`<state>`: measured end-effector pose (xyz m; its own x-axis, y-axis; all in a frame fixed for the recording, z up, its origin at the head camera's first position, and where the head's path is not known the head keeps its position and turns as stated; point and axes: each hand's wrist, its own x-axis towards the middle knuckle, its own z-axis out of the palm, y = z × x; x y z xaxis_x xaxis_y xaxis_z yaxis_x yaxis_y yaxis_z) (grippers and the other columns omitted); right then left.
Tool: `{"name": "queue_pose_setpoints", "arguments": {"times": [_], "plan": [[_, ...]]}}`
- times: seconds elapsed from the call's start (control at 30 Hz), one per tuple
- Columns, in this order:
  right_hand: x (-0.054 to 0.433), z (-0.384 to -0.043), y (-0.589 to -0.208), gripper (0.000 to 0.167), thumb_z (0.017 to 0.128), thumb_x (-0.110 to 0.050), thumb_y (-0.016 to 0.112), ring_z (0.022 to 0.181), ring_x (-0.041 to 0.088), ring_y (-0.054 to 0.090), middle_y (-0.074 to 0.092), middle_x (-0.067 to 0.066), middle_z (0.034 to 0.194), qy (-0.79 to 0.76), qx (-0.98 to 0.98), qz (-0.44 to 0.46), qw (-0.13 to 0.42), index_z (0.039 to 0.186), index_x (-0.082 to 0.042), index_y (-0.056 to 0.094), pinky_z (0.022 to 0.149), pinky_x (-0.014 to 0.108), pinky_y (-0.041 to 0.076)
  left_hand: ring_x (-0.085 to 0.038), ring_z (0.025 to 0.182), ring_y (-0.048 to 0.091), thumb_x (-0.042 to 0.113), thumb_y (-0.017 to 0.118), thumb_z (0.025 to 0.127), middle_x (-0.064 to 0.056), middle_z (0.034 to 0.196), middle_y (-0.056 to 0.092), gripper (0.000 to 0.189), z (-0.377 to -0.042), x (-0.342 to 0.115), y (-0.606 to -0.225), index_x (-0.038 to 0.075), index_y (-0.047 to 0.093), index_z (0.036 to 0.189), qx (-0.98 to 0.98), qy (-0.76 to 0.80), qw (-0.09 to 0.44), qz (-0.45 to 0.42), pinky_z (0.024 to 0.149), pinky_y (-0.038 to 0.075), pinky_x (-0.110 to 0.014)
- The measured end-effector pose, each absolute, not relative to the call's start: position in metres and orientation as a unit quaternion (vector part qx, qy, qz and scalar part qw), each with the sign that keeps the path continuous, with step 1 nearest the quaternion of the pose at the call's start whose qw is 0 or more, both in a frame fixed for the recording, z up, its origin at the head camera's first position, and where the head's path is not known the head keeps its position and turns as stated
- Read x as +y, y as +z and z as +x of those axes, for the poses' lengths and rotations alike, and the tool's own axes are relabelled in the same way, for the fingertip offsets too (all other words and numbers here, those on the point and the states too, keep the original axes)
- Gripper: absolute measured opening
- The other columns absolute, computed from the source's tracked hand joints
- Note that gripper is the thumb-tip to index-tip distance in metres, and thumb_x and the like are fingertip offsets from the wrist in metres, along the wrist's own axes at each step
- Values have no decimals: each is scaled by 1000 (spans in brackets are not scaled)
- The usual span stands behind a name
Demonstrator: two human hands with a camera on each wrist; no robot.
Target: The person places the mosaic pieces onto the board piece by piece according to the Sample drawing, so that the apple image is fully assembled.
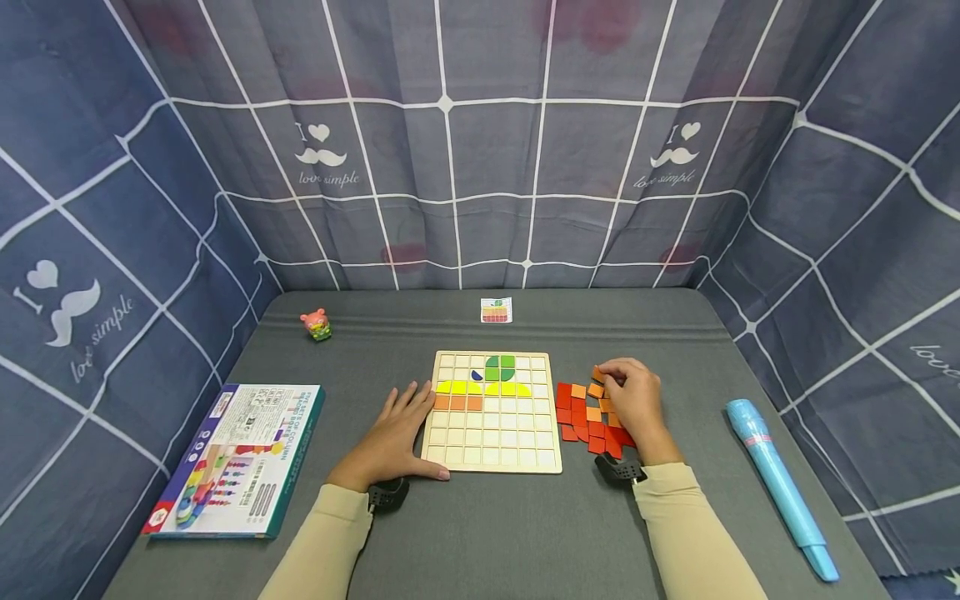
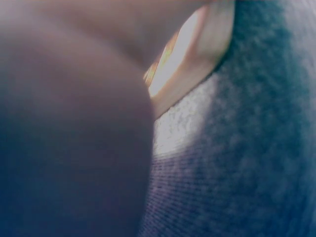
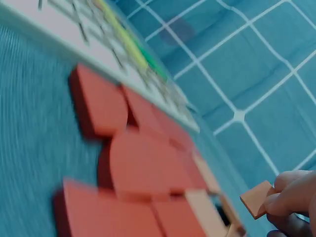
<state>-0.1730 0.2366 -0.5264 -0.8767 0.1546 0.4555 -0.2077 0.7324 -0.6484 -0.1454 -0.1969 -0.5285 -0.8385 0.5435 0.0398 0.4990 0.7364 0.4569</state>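
A: What are we holding?

B: We're pinching an orange tile (image 3: 256,199) in our right hand (image 1: 636,402), lower right of the right-wrist view, apparently picking it from the loose tiles (image 1: 578,419) right of the head view's centre.

A: And our left hand (image 1: 392,437)?

B: We're resting it, fingers spread, along the left side of the board (image 1: 514,438), lower centre. The orange row (image 1: 458,402) is filling three squares; we're probably needing careful alignment beside it.
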Motion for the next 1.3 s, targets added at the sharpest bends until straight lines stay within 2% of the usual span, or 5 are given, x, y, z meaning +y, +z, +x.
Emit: {"name": "queue_pose_setpoints", "arguments": {"times": [0.27, 0.53, 0.77, 1.07, 1.3], "plan": [[208, -171, -509, 11, 89, 2, 83, 81, 20, 70, 75, 5, 103, 446, -874, 28, 188, 97, -6, 85, 67, 19, 54, -39, 158, 10, 83, 82, 66, -17, 173, 17, 142, -146, -197, -528, 1, 25, 167, 930, 227, 49, 284, 124, -1, -60], [157, -165, -505, 14, 88, 3, 83, 85, 17, 69, 75, 0, 103, 472, -870, 92, 109, 94, -10, 85, 71, 31, 57, -39, 158, 9, 84, 81, 66, -18, 173, 16, 142, -146, -198, -529, 0, 25, 166, 930, 223, 47, 289, 124, -1, -60], [115, -164, -513, 15, 89, 3, 83, 88, 15, 69, 75, -5, 99, 480, -863, 142, 64, 94, -11, 85, 76, 33, 58, -39, 158, 9, 85, 79, 67, -17, 173, 16, 142, -147, -197, -530, 1, 24, 166, 932, 217, 49, 288, 124, -1, -60], [91, -166, -526, 12, 88, 5, 82, 85, 16, 68, 75, -1, 97, 435, -875, 177, 118, 92, -6, 84, 71, 30, 57, -39, 158, 9, 85, 79, 68, -17, 173, 16, 141, -147, -197, -531, 0, 25, 166, 931, 219, 52, 287, 124, -1, -60], [85, -166, -531, 9, 89, 3, 83, 96, 20, 72, 76, 1, 98, 391, -885, 208, 144, 91, -6, 84, 84, 37, 59, -37, 159, 7, 85, 79, 68, -16, 173, 14, 142, -147, -199, -531, 2, 22, 167, 934, 214, 54, 281, 124, -2, -58]]}}
